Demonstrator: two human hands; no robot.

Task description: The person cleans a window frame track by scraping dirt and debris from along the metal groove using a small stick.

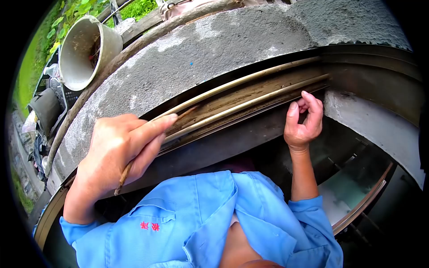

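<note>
One thin brown wooden stick (pixel 187 111) is clamped in the left hand's (pixel 120 149) grip; one end juts past the fingertips, the other trails out below the palm. Ahead of that grip run two pale, slender rods (pixel 250 106) along one long brown trough (pixel 250 92). The right hand (pixel 305 125), fingers curled and thumb apart, is near the trough's far end. One whitish round bucket (pixel 110 42) lies beyond the left grip.

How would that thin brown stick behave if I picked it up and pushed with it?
The stick is probably fairly stiff: neither visible end droops from the left hand. Being so thin, it likely weighs little and might snap if pushed hard.
</note>
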